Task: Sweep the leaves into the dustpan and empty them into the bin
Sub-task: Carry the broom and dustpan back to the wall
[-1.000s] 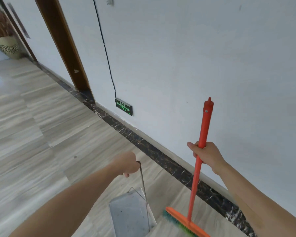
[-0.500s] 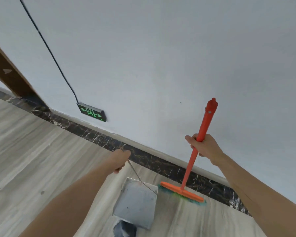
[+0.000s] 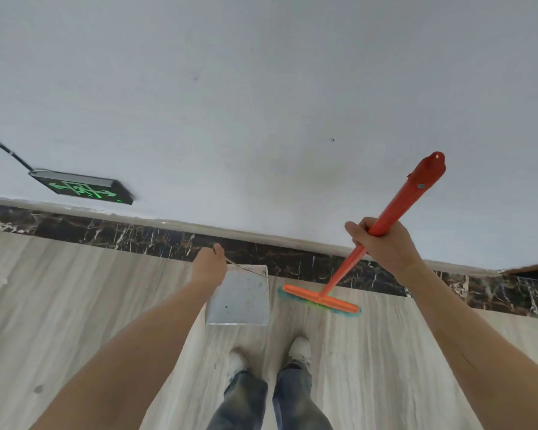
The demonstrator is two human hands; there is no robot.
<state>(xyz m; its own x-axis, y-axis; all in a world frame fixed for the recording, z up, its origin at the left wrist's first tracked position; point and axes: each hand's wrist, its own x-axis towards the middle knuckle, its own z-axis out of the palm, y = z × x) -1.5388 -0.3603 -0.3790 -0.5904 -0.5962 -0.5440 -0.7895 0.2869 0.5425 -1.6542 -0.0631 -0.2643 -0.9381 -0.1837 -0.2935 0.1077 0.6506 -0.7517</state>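
Against the base of the white wall [image 3: 261,88], just in front of the dark marble skirting [image 3: 137,237], a grey dustpan [image 3: 238,297] is being held by its thin wire handle [image 3: 249,268], which is being gripped in the curled fingers of the left hand [image 3: 210,266] (the fingertips themselves are being hidden behind the back of the hand). Just to its right, an orange broom [image 3: 382,231] is being clasped high on its shaft by the right hand [image 3: 382,243], all fingers being wrapped tightly round it. Its green-bristled head [image 3: 320,301] is being kept low on the pale wood-look floor [image 3: 75,305], close beside the pan without touching it. Two white shoes [image 3: 298,349] are being seen below, and a green exit sign [image 3: 81,189] is glowing low on the wall at left.
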